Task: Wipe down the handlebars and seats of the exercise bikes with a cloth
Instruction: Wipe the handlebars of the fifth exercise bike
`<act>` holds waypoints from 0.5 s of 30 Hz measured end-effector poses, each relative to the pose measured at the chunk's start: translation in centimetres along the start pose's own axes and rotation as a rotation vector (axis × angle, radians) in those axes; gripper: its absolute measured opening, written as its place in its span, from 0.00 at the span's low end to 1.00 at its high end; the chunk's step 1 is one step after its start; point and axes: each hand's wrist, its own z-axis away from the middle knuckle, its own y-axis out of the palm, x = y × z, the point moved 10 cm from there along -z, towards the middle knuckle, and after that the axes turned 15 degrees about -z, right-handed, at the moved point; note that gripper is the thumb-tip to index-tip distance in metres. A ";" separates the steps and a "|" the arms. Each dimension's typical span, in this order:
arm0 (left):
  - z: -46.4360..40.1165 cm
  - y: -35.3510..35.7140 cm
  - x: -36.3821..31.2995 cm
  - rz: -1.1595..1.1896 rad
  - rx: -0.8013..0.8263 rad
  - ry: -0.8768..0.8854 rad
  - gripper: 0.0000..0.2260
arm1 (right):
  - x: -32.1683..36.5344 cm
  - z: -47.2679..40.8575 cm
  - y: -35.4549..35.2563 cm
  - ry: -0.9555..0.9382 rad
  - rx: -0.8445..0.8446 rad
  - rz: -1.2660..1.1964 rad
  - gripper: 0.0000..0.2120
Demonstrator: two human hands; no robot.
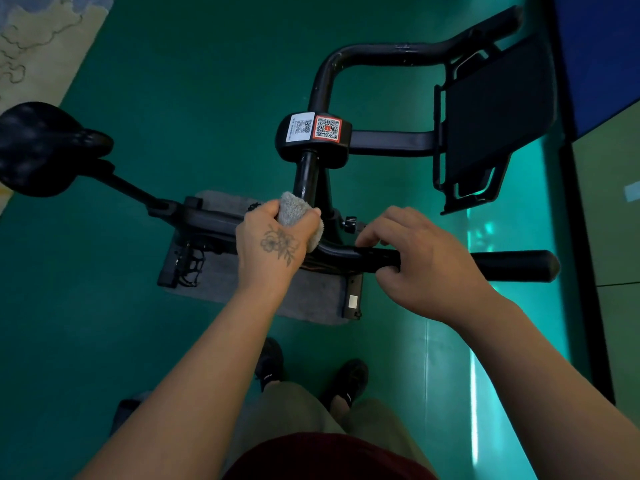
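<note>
While the right hand (426, 261) is steadying the near handlebar (512, 266), the left hand (273, 242) is working a grey cloth (294, 211) at the bend where that bar is meeting the stem (306, 178). Bracing the bar this way is probably keeping it from swinging under the rubbing. The left fingers are curling tightly round the bunched cloth, thumb on one side, pressing it against the black tube. The right fingers (372, 235) are wrapping loosely over the bar's top, with the thumb underneath, gripping it just beside the cloth. Farther off, the other handlebar (398, 51) and the seat (38, 147), well apart to the left, are sitting untouched, so wiping seems to be at an early stage.
</note>
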 end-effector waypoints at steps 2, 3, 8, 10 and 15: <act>-0.8 0.1 -0.3 -0.011 0.002 0.012 0.12 | -0.3 -0.1 0.3 0.015 0.005 -0.018 0.22; -1.0 0.0 -0.4 -0.015 0.006 0.016 0.12 | -0.4 -0.1 0.4 0.018 0.015 -0.019 0.22; -0.3 0.3 -0.1 -0.028 0.046 0.058 0.14 | -0.4 -0.1 0.7 -0.023 0.119 -0.065 0.19; 0.6 0.6 0.7 -0.013 0.068 0.089 0.16 | -0.3 -0.1 0.9 -0.033 0.127 -0.061 0.20; 1.3 0.5 1.2 0.004 0.072 0.159 0.14 | -0.1 -0.1 1.0 -0.029 0.073 0.011 0.19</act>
